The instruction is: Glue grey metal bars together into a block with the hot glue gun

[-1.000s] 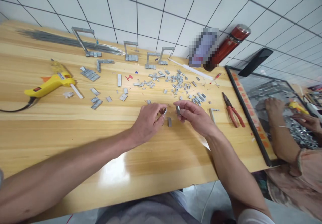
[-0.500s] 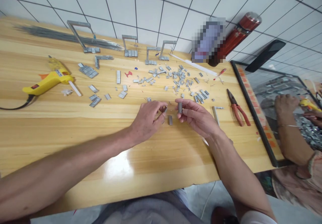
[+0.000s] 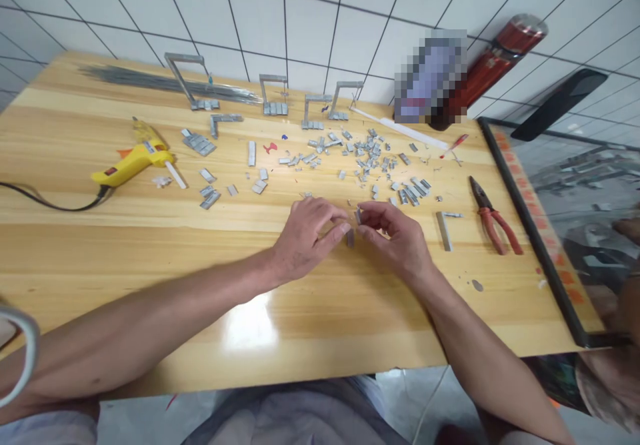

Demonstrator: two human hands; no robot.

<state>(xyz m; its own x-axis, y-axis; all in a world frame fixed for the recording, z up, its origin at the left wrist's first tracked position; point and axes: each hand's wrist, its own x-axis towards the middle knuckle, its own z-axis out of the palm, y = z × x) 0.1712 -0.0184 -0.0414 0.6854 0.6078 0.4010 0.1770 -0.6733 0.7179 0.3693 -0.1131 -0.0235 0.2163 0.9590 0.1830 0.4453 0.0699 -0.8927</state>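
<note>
My left hand [image 3: 313, 239] is closed in a pinch, thumb and forefinger meeting at the upper end of a small dark grey block [image 3: 351, 239] on the wooden table. Whatever lies between those fingertips is hidden. Close by on the right, my right hand [image 3: 396, 237] grips a small grey metal staple strip [image 3: 357, 216] between thumb and fingers. Beyond both hands, many loose staple pieces [image 3: 370, 151] are scattered. Several small grey frames, one of them a tall frame [image 3: 185, 61], stand along the back. An L-shaped grey piece [image 3: 444, 231] lies right of my right hand.
A yellow glue gun [image 3: 130, 165] lies at left, its cord trailing off. Red-handled pliers [image 3: 493, 221] rest at right, beside a black-framed panel [image 3: 537, 245]. A red flask [image 3: 495, 65] leans by the tiled wall. Thin wires [image 3: 150, 85] lie at the back left.
My hands have come closer together over the block on the table. The strip in my right hand has turned edge-on. The view has shifted, and the co-worker's hands are mostly out of sight.
</note>
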